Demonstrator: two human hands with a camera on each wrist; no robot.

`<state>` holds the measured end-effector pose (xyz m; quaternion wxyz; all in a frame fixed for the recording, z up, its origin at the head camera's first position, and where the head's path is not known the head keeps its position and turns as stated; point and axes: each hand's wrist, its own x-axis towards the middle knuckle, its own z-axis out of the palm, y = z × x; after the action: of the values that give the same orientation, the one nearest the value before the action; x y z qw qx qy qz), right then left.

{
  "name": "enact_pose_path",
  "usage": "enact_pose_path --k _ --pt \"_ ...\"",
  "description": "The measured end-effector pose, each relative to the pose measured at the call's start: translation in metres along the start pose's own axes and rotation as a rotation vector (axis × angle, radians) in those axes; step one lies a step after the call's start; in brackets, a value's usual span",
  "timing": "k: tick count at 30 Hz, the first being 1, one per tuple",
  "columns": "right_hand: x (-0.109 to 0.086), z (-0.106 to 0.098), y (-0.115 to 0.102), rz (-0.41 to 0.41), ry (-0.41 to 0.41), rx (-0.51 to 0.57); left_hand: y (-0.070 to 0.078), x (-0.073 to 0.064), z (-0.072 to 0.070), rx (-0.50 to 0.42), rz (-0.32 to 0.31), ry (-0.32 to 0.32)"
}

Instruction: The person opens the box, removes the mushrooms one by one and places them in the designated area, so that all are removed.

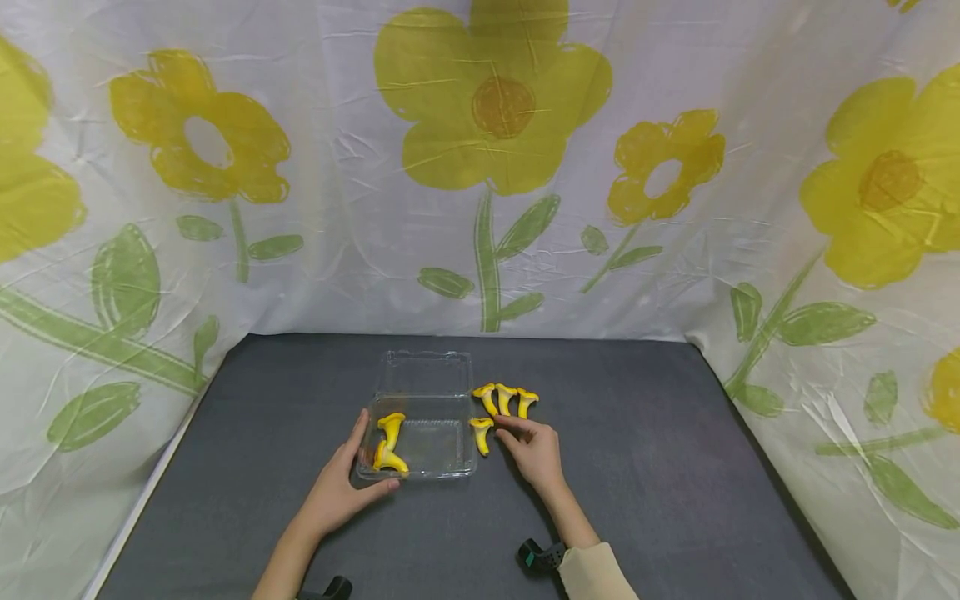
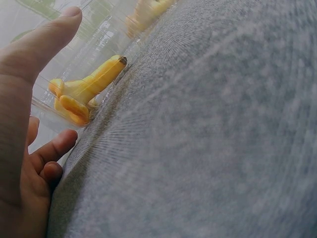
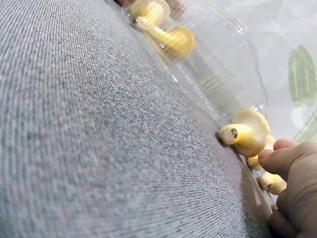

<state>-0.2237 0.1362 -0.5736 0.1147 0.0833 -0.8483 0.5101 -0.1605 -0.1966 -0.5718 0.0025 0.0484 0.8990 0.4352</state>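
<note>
A clear plastic clamshell box (image 1: 438,450) lies on the dark cloth with its lid (image 1: 425,372) folded back. Two yellow chanterelle mushrooms, one upper (image 1: 391,428) and one lower (image 1: 388,458), lie at the left inside it. My left hand (image 1: 341,492) spans the box's front left corner, thumb stretched along the front and fingers along the left side. Just right of the box is a single chanterelle (image 1: 482,435). My right hand (image 1: 534,450) has its fingertips beside that mushroom's cap; whether they touch is unclear. In the right wrist view, some fingers are bent.
Behind the right hand, three more chanterelles (image 1: 506,398) stand in a row by the box's back right corner. Dark cloth (image 1: 637,467) covers the table. A white curtain (image 1: 337,275) with yellow flowers encloses the back and sides.
</note>
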Motion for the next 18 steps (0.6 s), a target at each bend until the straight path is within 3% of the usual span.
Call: enact_pose_path --k 11,18 --pt "0.004 -0.002 0.0 0.025 0.004 0.156 0.001 0.001 0.0 0.014 0.01 0.006" --pt "0.014 -0.008 -0.017 0.016 0.012 0.16 -0.001 0.003 0.001 0.01 0.01 0.004"
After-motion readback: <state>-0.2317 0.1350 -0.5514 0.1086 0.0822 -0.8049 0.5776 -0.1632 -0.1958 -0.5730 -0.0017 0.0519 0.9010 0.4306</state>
